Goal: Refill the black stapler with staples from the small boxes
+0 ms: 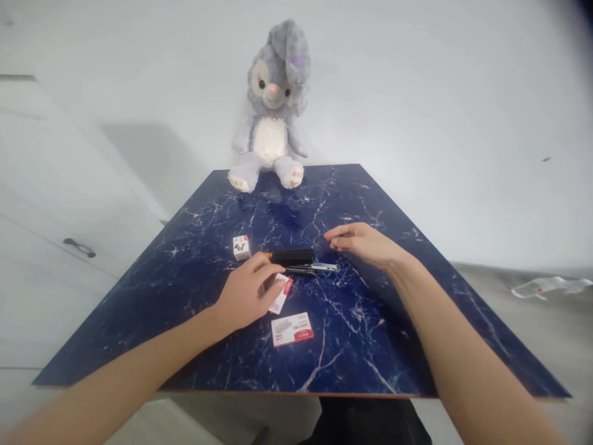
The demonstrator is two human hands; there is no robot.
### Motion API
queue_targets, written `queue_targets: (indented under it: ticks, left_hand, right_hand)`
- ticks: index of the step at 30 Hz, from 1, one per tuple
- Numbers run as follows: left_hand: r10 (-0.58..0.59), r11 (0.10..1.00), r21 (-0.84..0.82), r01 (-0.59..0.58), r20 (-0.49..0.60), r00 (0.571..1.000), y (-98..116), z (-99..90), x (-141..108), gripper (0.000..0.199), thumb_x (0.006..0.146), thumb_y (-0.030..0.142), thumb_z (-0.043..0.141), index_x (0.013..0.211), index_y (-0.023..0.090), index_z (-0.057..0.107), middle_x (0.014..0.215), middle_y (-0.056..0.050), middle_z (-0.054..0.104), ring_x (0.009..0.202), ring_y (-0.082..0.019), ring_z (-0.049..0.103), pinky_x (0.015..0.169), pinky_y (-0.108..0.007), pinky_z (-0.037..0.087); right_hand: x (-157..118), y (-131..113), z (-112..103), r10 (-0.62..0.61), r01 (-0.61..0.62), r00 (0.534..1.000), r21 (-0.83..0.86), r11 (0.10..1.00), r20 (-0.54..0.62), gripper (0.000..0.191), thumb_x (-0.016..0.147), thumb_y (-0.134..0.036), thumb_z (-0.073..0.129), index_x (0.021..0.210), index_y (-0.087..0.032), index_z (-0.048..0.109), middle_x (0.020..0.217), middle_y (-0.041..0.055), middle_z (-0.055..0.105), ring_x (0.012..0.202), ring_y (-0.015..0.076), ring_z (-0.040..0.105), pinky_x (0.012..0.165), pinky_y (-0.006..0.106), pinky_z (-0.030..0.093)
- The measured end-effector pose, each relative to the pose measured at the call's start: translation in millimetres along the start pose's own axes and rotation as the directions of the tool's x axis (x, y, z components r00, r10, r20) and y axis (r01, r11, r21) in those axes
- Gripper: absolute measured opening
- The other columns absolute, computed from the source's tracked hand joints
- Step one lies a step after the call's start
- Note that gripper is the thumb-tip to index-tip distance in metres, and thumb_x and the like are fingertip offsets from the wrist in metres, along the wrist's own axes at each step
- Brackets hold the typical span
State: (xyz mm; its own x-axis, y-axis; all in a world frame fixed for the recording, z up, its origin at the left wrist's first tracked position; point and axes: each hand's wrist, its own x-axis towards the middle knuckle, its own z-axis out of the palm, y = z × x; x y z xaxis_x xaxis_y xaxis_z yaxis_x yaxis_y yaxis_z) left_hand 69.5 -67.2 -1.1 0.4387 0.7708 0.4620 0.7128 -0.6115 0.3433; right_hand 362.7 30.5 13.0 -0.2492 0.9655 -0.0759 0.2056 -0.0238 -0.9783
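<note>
A black stapler (294, 256) with an orange end lies across the middle of the blue marbled table, its silver metal part showing along the near side. My left hand (248, 289) is closed on the stapler's left end, and its palm hides part of a white and red box (280, 295) beneath. Just beyond the stapler's right end, my right hand (364, 242) hovers over the table with thumb and fingers pinched together. Whatever may be between those fingertips is too small to make out. Nearer to me lies a second white and red box (292, 329).
A small white cube-shaped box (241, 247) with a clip picture stands left of the stapler. At the table's far edge sits a grey plush rabbit (271, 117) against the wall. The table's (222, 371) front edge is close to me.
</note>
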Motion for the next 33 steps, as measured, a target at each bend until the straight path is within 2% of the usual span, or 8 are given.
queue_targets:
  ticks: [2,5,8,11,15,19,26,33]
  left_hand:
    - [-0.033,0.999,0.013,0.034,-0.095,0.995,-4,-3.4,1,0.022,0.092,0.031,0.055,0.11,0.022,0.064,0.101,-0.007,0.061,0.092,-0.021,0.062,0.084,-0.035,0.051]
    - [-0.059,0.998,0.017,0.063,-0.177,0.982,-17,-12.6,8,0.028,0.089,0.029,0.058,0.116,0.023,0.062,0.116,-0.009,0.059,0.109,-0.026,0.057,0.098,-0.042,0.048]
    - [-0.027,0.999,0.026,0.027,-0.01,1.0,-33,-16.5,17,0.051,0.087,0.032,0.061,0.136,0.023,0.052,0.13,-0.01,0.056,0.125,-0.031,0.046,0.108,-0.05,0.038]
    - [0.022,1.0,-0.021,-0.018,0.208,0.978,-45,-11.3,21,0.063,0.09,0.036,0.06,0.148,0.022,0.041,0.127,-0.012,0.058,0.127,-0.032,0.043,0.109,-0.052,0.035]
    - [-0.024,0.996,-0.077,0.042,0.229,0.973,-54,-8.2,20,0.054,0.09,0.038,0.061,0.142,0.026,0.051,0.119,-0.011,0.057,0.118,-0.029,0.049,0.106,-0.05,0.039]
    - [-0.089,0.991,-0.08,0.107,0.195,0.977,-64,-17.7,18,0.054,0.086,0.039,0.066,0.138,0.027,0.056,0.12,-0.01,0.055,0.117,-0.028,0.05,0.107,-0.049,0.04]
    - [-0.097,0.989,-0.098,0.113,0.157,0.983,-74,-21.4,15,0.054,0.086,0.037,0.066,0.138,0.027,0.056,0.121,-0.01,0.056,0.118,-0.027,0.05,0.109,-0.05,0.04]
    - [-0.078,0.992,-0.082,0.091,0.147,0.986,-83,-24.4,18,0.052,0.084,0.042,0.067,0.134,0.027,0.06,0.124,-0.011,0.057,0.122,-0.03,0.048,0.109,-0.051,0.04]
  right_hand:
    - [-3,7,5,0.015,-0.017,0.999,0.062,0.998,0.031,0.013,0.078,-0.018,0.074,0.09,-0.014,0.074,0.088,0.0113,0.074,0.075,0.0193,0.069,0.066,0.029,0.06]
    - [-3,12,8,0.002,0.013,0.996,0.172,0.985,-0.091,0.014,0.081,-0.022,0.074,0.092,-0.014,0.073,0.093,0.0122,0.075,0.072,0.0179,0.071,0.067,0.03,0.063]
    - [2,21,5,0.016,0.021,0.986,0.216,0.976,-0.168,0.016,0.077,-0.022,0.08,0.088,-0.013,0.073,0.089,0.0124,0.075,0.073,0.0196,0.072,0.068,0.031,0.065]
    - [6,33,4,0.075,-0.038,0.986,0.241,0.97,-0.147,0.02,0.068,-0.017,0.085,0.084,-0.012,0.073,0.088,0.0129,0.075,0.081,0.0235,0.074,0.073,0.033,0.066]
    - [3,36,6,0.079,-0.038,0.982,0.229,0.973,-0.173,0.021,0.07,-0.016,0.084,0.086,-0.012,0.07,0.087,0.0139,0.075,0.079,0.0223,0.074,0.069,0.031,0.065]
    - [-2,30,9,-0.001,0.022,0.983,0.113,0.993,-0.185,0.022,0.078,-0.028,0.078,0.091,-0.012,0.07,0.086,0.0112,0.075,0.072,0.0169,0.071,0.063,0.025,0.061]
    - [-5,40,12,-0.227,0.151,0.95,-0.321,0.935,-0.216,0.032,0.081,-0.045,0.068,0.092,-0.016,0.077,0.07,0.0022,0.071,0.062,0.015,0.065,0.064,0.025,0.052]
    - [-23,23,8,-0.241,0.232,0.97,-0.472,0.851,0.042,0.029,0.078,-0.031,0.07,0.105,-0.022,0.076,0.099,0.0041,0.073,0.085,0.0178,0.067,0.079,0.029,0.053]
